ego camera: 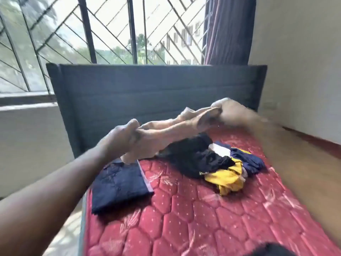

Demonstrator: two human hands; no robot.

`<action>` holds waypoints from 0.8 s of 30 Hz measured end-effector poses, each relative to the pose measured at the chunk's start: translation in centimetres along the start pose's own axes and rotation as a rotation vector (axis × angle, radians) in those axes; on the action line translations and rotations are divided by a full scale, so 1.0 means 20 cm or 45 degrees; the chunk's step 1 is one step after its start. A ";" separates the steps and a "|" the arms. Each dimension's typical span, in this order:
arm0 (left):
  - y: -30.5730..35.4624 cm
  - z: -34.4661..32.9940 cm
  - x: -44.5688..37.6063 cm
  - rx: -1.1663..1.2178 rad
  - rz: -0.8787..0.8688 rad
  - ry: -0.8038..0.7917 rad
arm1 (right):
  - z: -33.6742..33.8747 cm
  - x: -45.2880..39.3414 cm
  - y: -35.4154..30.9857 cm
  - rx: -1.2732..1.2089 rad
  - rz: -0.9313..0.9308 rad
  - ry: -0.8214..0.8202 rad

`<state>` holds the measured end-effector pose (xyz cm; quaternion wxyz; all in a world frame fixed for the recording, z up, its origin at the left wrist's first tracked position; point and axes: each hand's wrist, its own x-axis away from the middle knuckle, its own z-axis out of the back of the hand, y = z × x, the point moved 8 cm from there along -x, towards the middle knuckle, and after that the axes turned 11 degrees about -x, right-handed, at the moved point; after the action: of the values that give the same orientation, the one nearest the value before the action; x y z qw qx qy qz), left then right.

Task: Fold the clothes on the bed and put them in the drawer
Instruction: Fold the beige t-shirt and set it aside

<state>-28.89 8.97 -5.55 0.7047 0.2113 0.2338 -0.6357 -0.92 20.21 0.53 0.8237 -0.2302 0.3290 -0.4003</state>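
Observation:
A beige garment (166, 133) hangs stretched in the air above the red quilted mattress (193, 218). My left hand (121, 139) grips its left end and my right hand (230, 111), blurred by motion, grips its right end. Below it lies a heap of unfolded clothes: a black piece (191, 157), a yellow piece (227, 180), a navy piece (247, 159) and a bit of white cloth (220, 149). A folded navy garment (120, 183) lies flat near the mattress's left edge. No drawer is in view.
A dark grey headboard (147, 89) stands at the far end of the bed, with a barred window (110, 30) and a maroon curtain (228, 30) behind it. A white wall (299, 61) and wooden floor (304, 163) lie to the right.

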 end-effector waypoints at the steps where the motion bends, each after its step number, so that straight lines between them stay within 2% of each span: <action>1: 0.08 -0.19 0.15 0.061 -0.111 -0.062 | -0.19 0.10 0.21 0.084 -0.066 -0.148; 2: 0.16 -0.33 0.31 -0.027 -0.172 -0.201 | -0.36 0.19 0.39 0.155 -0.074 -0.247; 3: 0.20 -0.58 0.51 0.034 -0.075 -0.453 | -0.56 0.33 0.61 0.278 -0.182 -0.384; 4: 0.24 -0.75 0.73 0.138 0.084 -0.603 | -0.77 0.51 0.82 0.344 -0.306 -0.534; 7: 0.31 -1.11 1.20 0.360 0.111 -0.620 | -1.18 0.86 1.13 0.362 -0.371 -0.790; 9: 0.34 -1.27 1.49 0.524 0.236 -0.786 | -1.33 1.05 1.28 0.396 -0.459 -0.849; 12: 0.31 -1.31 1.67 0.794 0.578 -0.638 | -1.37 1.11 1.33 0.412 -0.458 -0.819; 15: 0.27 -1.29 1.69 0.761 0.867 -0.524 | -1.38 1.10 1.33 0.450 -0.437 -0.926; 17: 0.27 -1.26 1.68 0.666 0.846 -0.517 | -1.38 1.11 1.35 0.447 -0.471 -1.032; 19: 0.24 -1.23 1.69 0.649 0.897 -0.510 | -1.39 1.14 1.36 0.449 -0.503 -1.222; 22: 0.09 -1.22 1.74 0.564 1.106 -0.307 | -1.36 1.22 1.34 0.343 -0.697 -1.523; 23: 0.04 -1.23 1.77 0.604 1.257 -0.245 | -1.33 1.22 1.32 0.335 -0.748 -1.517; 24: 0.01 -1.26 1.78 0.696 1.421 -0.212 | -1.32 1.18 1.31 0.358 -0.739 -1.418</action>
<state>-27.34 -4.32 -47.10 0.8668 0.4239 -0.1387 -0.2229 4.25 13.06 -42.62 0.7516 -0.3730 -0.2793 -0.4668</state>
